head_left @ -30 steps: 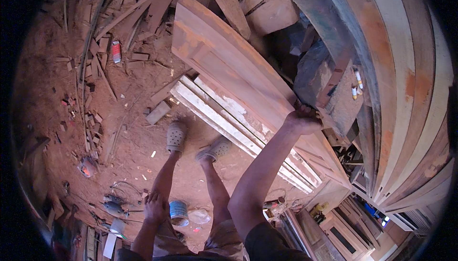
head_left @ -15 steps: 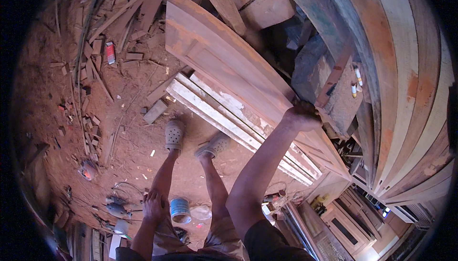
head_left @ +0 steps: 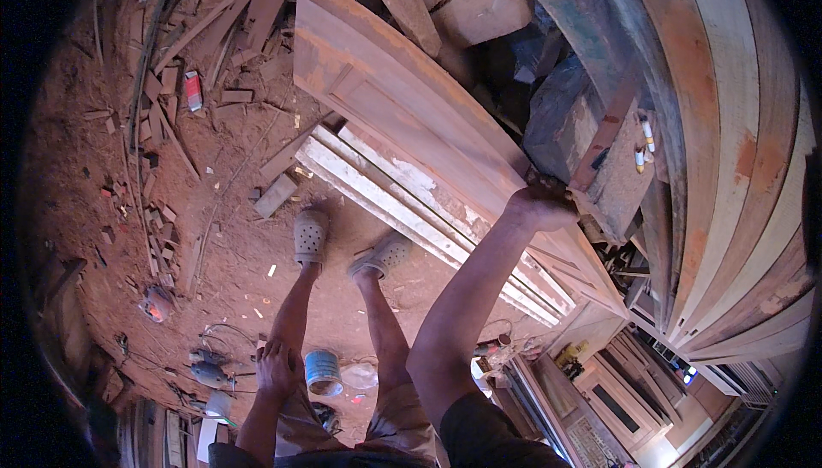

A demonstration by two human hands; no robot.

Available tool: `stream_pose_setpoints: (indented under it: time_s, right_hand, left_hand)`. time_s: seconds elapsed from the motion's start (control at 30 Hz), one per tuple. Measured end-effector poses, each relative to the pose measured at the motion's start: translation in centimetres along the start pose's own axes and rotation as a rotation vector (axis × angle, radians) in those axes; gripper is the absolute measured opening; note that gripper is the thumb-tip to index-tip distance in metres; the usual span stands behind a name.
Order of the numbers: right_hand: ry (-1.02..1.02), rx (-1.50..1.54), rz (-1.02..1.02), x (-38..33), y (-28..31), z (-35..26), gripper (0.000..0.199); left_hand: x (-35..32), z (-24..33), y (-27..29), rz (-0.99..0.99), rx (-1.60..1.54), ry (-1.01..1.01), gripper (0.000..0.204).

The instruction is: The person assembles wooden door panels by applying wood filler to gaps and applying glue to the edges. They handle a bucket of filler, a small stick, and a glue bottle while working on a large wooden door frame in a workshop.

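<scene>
A long reddish wooden door panel (head_left: 402, 117) leans on edge across the middle of the view. My right hand (head_left: 541, 205) grips its upper edge, arm stretched out. White painted boards (head_left: 402, 202) lie on the ground under the panel. My left hand (head_left: 276, 365) hangs beside my left thigh with fingers spread, holding nothing. My two feet in grey clogs (head_left: 310, 235) stand on the red dirt just in front of the boards.
Wood offcuts and strips (head_left: 163, 108) litter the dirt floor at left. A small blue tin (head_left: 322, 371) and power tools (head_left: 208, 367) lie near my feet. Stacked curved boards (head_left: 728, 125) and a dark block (head_left: 565, 117) fill the right side.
The panel has shifted a little left and lower in view as my head moved. My right hand stays on its edge and my left hand stays by my thigh.
</scene>
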State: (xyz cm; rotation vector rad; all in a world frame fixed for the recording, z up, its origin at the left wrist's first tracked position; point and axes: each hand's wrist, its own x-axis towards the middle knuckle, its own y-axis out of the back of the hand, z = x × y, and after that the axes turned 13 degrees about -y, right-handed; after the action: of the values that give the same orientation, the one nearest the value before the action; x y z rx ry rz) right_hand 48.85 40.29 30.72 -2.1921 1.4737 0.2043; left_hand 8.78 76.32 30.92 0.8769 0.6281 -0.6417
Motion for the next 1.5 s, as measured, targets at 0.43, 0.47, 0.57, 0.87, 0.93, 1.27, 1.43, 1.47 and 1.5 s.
stream_pose_setpoints:
  time_s: [0.43,0.47,0.57,0.87,0.93,1.27,1.43,1.47,1.5]
  right_hand:
    - [0.005,-0.038,0.048,0.0,0.1,0.3,0.031]
    - [0.004,-0.042,0.048,0.2,0.2,0.3,0.031]
    - [-0.004,-0.042,0.036,0.7,0.7,0.3,0.031]
    - [0.003,-0.009,0.003,0.2,0.2,0.4,0.032]
    - [0.008,-0.01,-0.006,-0.2,-0.1,0.3,0.032]
    - [0.036,-0.011,0.003,-0.4,-0.3,0.5,0.04]
    - [0.055,-0.003,-0.003,0.9,0.4,0.8,0.042]
    - [0.046,-0.008,-0.006,0.8,0.4,0.7,0.041]
    - [0.037,-0.013,-0.009,0.6,0.4,0.6,0.041]
  left_hand:
    - [-0.3,0.0,-0.6,0.007,0.017,0.021,0.034]
    - [-0.3,0.1,-0.6,0.014,0.023,0.014,0.035]
    - [-0.3,-0.1,-0.9,0.026,-0.004,0.015,0.036]
    - [-0.4,0.0,-1.4,-0.004,-0.001,0.033,0.04]
    - [-0.5,-0.1,-1.8,0.049,-0.011,0.022,0.038]
    - [-0.4,0.2,-1.5,0.029,-0.044,0.047,0.037]
    - [-0.8,-1.0,-2.8,0.075,0.011,0.0,0.04]
    - [-0.8,-0.9,-2.7,0.077,0.014,-0.002,0.04]
    - [-0.8,-1.0,-2.8,0.075,0.001,0.009,0.041]
